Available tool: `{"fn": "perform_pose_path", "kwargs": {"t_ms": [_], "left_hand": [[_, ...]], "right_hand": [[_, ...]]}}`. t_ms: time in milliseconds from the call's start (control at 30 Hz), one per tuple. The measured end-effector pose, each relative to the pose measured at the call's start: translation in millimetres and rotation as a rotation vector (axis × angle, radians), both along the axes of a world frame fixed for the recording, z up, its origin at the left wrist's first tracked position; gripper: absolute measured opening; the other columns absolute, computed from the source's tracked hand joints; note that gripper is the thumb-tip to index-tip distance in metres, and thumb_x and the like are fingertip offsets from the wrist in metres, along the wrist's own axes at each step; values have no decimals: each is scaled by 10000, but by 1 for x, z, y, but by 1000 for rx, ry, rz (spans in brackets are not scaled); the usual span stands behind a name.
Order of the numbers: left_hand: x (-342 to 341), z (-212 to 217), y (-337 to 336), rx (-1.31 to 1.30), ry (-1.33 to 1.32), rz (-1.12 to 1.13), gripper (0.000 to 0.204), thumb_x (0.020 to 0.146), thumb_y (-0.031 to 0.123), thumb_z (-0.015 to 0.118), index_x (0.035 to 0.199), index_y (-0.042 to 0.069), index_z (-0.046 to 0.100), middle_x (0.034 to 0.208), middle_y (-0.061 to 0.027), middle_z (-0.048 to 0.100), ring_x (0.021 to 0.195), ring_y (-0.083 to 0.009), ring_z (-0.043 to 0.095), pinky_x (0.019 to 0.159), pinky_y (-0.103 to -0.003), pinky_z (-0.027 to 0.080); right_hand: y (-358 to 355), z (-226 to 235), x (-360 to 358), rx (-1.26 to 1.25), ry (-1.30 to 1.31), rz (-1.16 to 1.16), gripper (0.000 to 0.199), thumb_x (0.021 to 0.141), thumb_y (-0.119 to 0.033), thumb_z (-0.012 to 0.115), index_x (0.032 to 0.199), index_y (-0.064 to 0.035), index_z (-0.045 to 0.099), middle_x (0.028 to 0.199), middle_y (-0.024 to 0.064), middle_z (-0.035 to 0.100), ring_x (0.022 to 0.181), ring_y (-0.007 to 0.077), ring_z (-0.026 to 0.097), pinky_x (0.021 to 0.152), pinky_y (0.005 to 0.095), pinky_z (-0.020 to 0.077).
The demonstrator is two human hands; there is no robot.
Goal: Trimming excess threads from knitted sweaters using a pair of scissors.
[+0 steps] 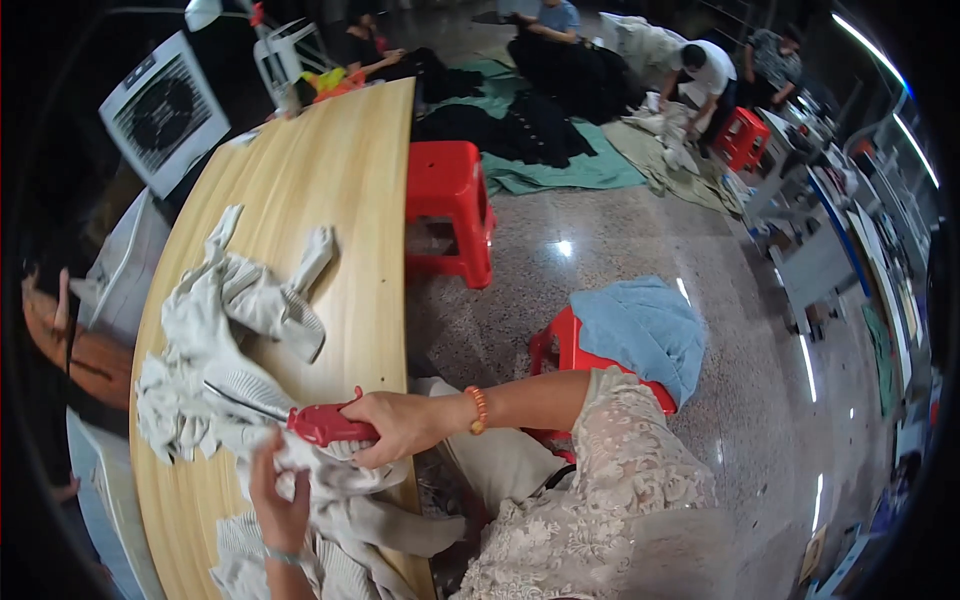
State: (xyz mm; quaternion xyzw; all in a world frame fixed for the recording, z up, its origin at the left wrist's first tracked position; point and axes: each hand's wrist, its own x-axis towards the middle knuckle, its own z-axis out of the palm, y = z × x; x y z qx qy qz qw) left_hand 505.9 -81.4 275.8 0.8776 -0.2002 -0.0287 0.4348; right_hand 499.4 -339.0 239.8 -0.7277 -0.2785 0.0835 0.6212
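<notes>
My right hand [405,425] is closed around a red-handled tool [330,424] with a long, thin, dark metal end pointing left; its exact kind is unclear. That end lies over a heap of off-white knit garments [205,335] on a pale wooden table [345,150]. Just below and left of the tool, my left hand [280,500] is raised with finger and thumb apart, slightly blurred, and nothing shows in it. Ribbed off-white fabric [350,505] runs beneath both hands and over the table's right edge toward my lap.
A red stool [445,205] stands against the table's right side. Blue cloth [645,330] covers another red stool. Dark garments [525,130] lie on green sheeting beyond, where several people sit or bend. At the far left stands a white fan unit [165,110].
</notes>
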Motion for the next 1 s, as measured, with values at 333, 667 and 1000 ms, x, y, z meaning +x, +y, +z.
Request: {"fn": "perform_pose_path", "kwargs": {"t_ms": [333,667,1000], "left_hand": [[103,-10,-25,632,-610,-407,364,587,129,759,930,157,639,1328,-97,504,1392,-353,326,1142,-585,179],[160,-14,22,718,-625,-224,366,717,124,682,1076,74,631,1015,-140,675,973,-368,632,866,-454,501],[79,166,89,-109,-906,43,433,873,-7,530,1305,-6,511,1204,-61,569,1115,-171,542,966,-297,439]], "right_hand": [[-61,64,-43,-172,85,324,438,765,-290,824,1035,-15,615,682,62,564,597,114,524,585,298,444],[-94,78,-47,-372,-170,-316,342,724,-143,764,1000,-13,609,875,191,661,818,351,670,702,415,499],[-87,85,4,-296,-526,-682,344,744,-142,742,958,53,557,783,274,620,801,436,638,679,459,495]]}}
